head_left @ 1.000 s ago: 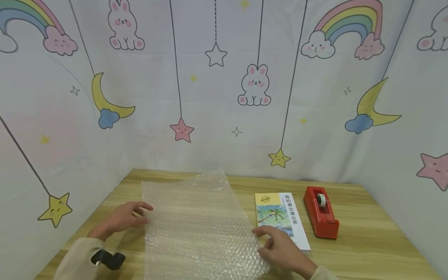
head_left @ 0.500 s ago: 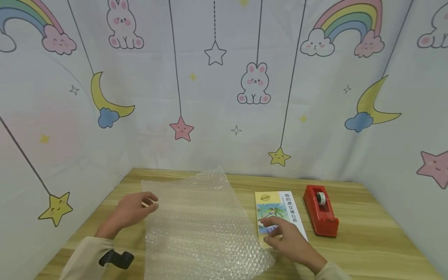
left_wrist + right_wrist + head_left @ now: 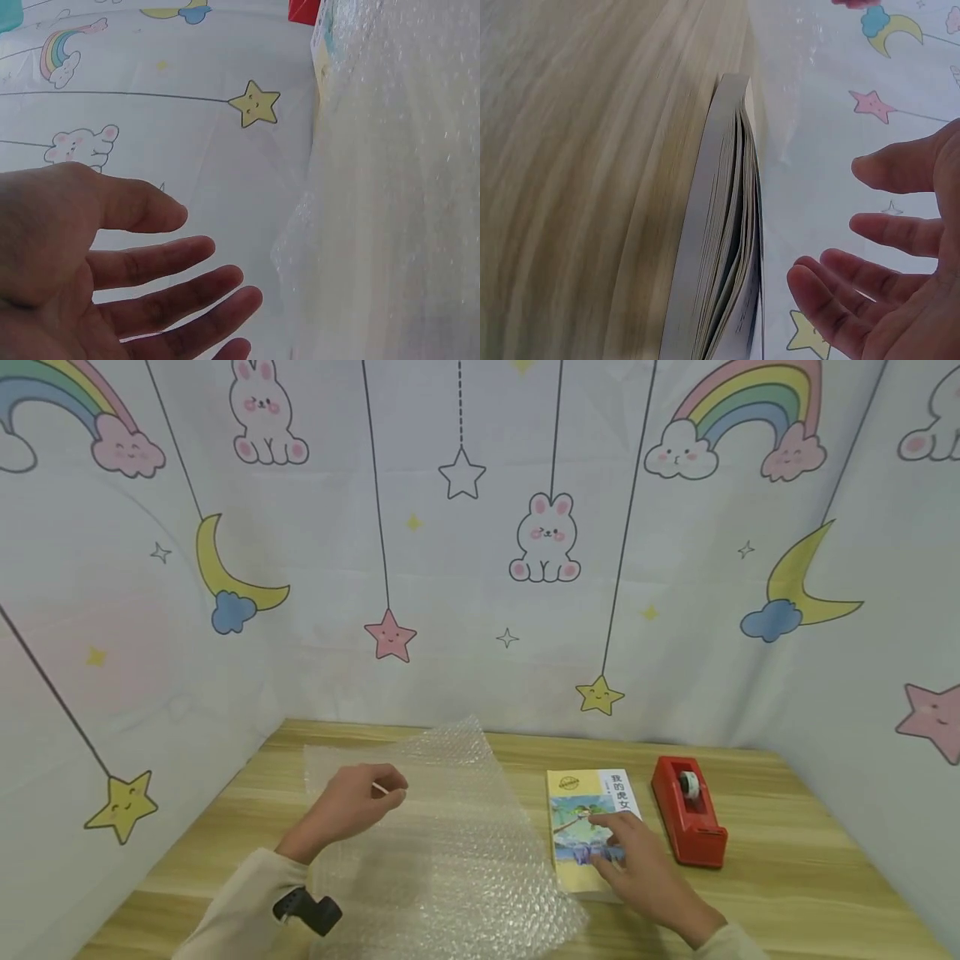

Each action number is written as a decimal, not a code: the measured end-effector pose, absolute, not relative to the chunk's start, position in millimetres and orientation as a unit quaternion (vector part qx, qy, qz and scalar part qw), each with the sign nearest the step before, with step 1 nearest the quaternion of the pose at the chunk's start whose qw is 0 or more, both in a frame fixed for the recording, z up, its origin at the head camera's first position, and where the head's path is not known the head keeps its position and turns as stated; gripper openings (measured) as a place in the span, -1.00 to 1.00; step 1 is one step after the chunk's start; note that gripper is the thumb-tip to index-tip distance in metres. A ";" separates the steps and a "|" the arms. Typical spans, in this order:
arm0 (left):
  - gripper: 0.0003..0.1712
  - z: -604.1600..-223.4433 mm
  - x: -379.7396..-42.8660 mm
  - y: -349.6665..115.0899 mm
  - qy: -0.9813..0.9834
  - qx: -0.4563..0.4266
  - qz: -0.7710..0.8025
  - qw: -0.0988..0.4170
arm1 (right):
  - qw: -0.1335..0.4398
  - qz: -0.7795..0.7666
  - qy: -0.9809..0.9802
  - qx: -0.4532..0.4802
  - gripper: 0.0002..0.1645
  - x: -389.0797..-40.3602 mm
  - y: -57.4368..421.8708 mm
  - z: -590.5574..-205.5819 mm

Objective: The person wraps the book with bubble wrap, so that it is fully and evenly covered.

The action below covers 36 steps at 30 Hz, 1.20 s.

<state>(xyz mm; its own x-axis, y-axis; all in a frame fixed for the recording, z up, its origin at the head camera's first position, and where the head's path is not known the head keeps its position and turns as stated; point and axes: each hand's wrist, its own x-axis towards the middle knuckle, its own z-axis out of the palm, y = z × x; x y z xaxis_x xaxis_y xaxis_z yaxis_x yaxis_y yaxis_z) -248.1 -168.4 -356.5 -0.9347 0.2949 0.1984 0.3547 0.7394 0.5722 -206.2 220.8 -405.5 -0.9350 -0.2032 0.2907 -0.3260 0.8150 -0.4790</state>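
Note:
A sheet of clear bubble wrap [image 3: 465, 852] lies across the middle of the table, its far corner raised. My left hand [image 3: 360, 797] hovers over its left part, fingers relaxed and apart in the left wrist view, holding nothing. To the right of the sheet lies a paperback book [image 3: 577, 818] with a palm tree on its cover. Above the book's right side is my right hand [image 3: 641, 868], thumb and fingers spread with nothing between them. The right wrist view shows the book's page edges beside the loosely bent fingers [image 3: 877, 277].
A red tape dispenser [image 3: 690, 818] with a roll of tape stands right of the book. White cloth walls [image 3: 450, 677] printed with stars, moons and rabbits enclose the wooden table [image 3: 802, 860] at the back and sides. A black strap [image 3: 307, 910] is around the left wrist.
My left hand has moved right, from beside the bubble wrap to over it. My right hand has left the wrap's right edge and shifted right over the book. The wrap's near right corner has settled lower.

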 end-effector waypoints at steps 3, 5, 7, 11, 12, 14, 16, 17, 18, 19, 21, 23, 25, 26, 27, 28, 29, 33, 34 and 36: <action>-0.84 -361.1 -250.2 -152.9 -0.927 -0.173 -0.331 0.033 | 0.118 0.247 -0.953 0.132 -0.47 -206.6 224.8 -405.0; -0.85 -364.8 -251.8 -142.6 -0.924 -0.171 -0.342 0.023 | 0.116 0.237 -0.956 0.126 -0.47 -206.7 228.3 -404.1; -0.84 -368.2 -253.3 -132.7 -0.919 -0.174 -0.352 0.016 | 0.112 0.230 -0.959 0.120 -0.45 -207.2 232.7 -403.3; -0.80 -373.4 -255.7 -115.0 -0.910 -0.194 -0.368 0.007 | 0.100 0.213 -0.966 0.105 -0.42 -208.2 241.4 -403.6; -0.78 -373.9 -256.1 -111.0 -0.907 -0.200 -0.371 0.004 | 0.098 0.210 -0.967 0.102 -0.40 -208.5 243.2 -404.1; -0.75 -374.4 -256.8 -103.6 -0.902 -0.206 -0.379 -0.003 | 0.097 0.205 -0.969 0.097 -0.40 -208.6 246.4 -405.7; -0.70 -373.9 -257.6 -97.2 -0.896 -0.209 -0.392 -0.012 | 0.100 0.201 -0.970 0.095 -0.39 -208.5 249.0 -407.7; -0.68 -373.2 -258.0 -94.4 -0.892 -0.209 -0.399 -0.018 | 0.103 0.199 -0.970 0.095 -0.39 -208.5 250.1 -408.6; -0.65 -372.2 -258.3 -91.9 -0.889 -0.208 -0.407 -0.023 | 0.107 0.199 -0.970 0.094 -0.39 -208.4 251.2 -409.5; -0.62 -371.7 -258.8 -89.6 -0.886 -0.207 -0.414 -0.028 | 0.109 0.196 -0.970 0.094 -0.39 -208.2 252.1 -410.2; -0.59 -370.6 -260.1 -85.1 -0.881 -0.206 -0.424 -0.035 | 0.110 0.191 -0.971 0.091 -0.39 -208.5 253.7 -410.8; -0.57 -369.2 -261.5 -80.5 -0.877 -0.207 -0.432 -0.039 | 0.102 0.186 -0.974 0.083 -0.38 -209.2 254.9 -410.5; -0.56 -368.5 -263.8 -75.3 -0.873 -0.211 -0.437 -0.043 | 0.090 0.178 -0.977 0.071 -0.36 -210.1 256.0 -409.8; -0.56 -368.0 -265.1 -72.4 -0.871 -0.214 -0.441 -0.046 | 0.085 0.176 -0.978 0.066 -0.35 -210.5 256.8 -409.6; -0.56 -367.8 -266.3 -69.5 -0.868 -0.216 -0.444 -0.050 | 0.078 0.173 -0.980 0.058 -0.34 -210.6 257.5 -409.4; -0.56 -367.6 -267.6 -66.5 -0.865 -0.220 -0.447 -0.055 | 0.073 0.171 -0.981 0.053 -0.33 -211.0 258.3 -409.5; -0.56 -367.7 -268.9 -63.4 -0.862 -0.223 -0.451 -0.059 | 0.068 0.169 -0.982 0.050 -0.33 -211.3 259.0 -409.6; -0.54 -370.2 -274.3 -48.9 -0.853 -0.227 -0.462 -0.079 | 0.049 0.169 -0.984 0.039 -0.32 -212.5 261.3 -411.7; -0.54 -371.1 -275.7 -44.8 -0.851 -0.228 -0.466 -0.083 | 0.046 0.170 -0.984 0.038 -0.32 -212.8 261.6 -412.2; -0.53 -373.5 -278.7 -36.5 -0.846 -0.227 -0.473 -0.094 | 0.037 0.174 -0.983 0.033 -0.32 -213.6 262.2 -413.3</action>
